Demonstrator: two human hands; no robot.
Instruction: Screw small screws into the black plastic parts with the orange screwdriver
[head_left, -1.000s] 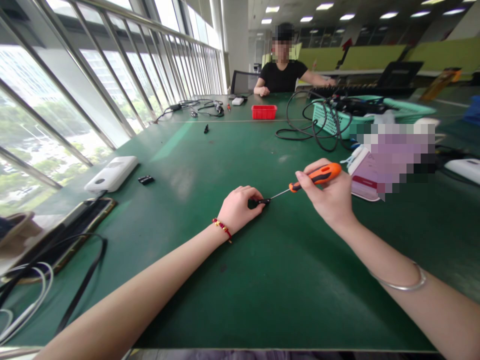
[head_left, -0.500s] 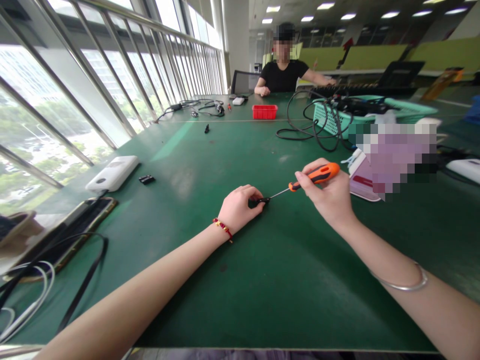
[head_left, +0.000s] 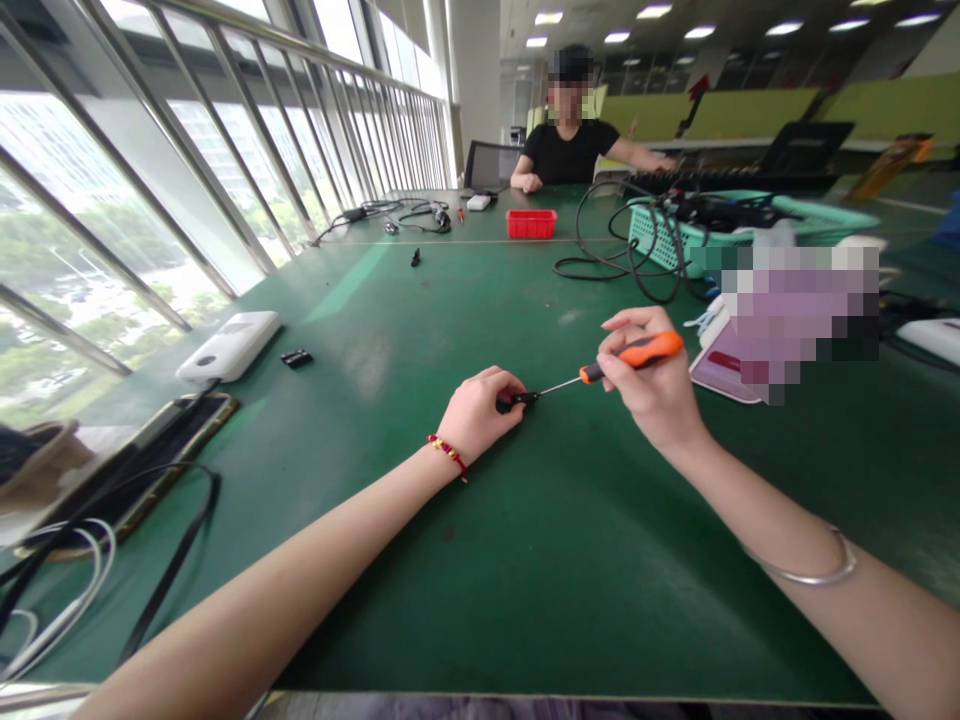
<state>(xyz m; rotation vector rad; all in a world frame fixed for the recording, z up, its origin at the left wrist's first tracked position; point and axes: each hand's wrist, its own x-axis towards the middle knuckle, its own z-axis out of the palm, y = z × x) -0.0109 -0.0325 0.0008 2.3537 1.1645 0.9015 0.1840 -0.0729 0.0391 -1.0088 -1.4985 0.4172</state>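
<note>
My left hand [head_left: 478, 413] rests on the green table [head_left: 465, 580] with its fingers closed round a small black part [head_left: 517, 401], pinning it to the surface. My right hand [head_left: 651, 392] grips an orange-handled screwdriver [head_left: 634, 354]. The screwdriver's thin metal shaft slants down to the left and its tip meets the black part. A red bead bracelet sits on my left wrist and a silver bangle on my right forearm.
A white power bank [head_left: 229, 346], a small black piece [head_left: 297, 357] and a phone [head_left: 142, 460] with cables lie at the left. A red bin [head_left: 531, 223], black cables [head_left: 615, 255] and a teal basket [head_left: 675, 235] stand further back. A person in black sits at the far end.
My right hand's fingers have shifted slightly on the screwdriver handle, thumb now over the top. The left hand and the black part stay in place.
</note>
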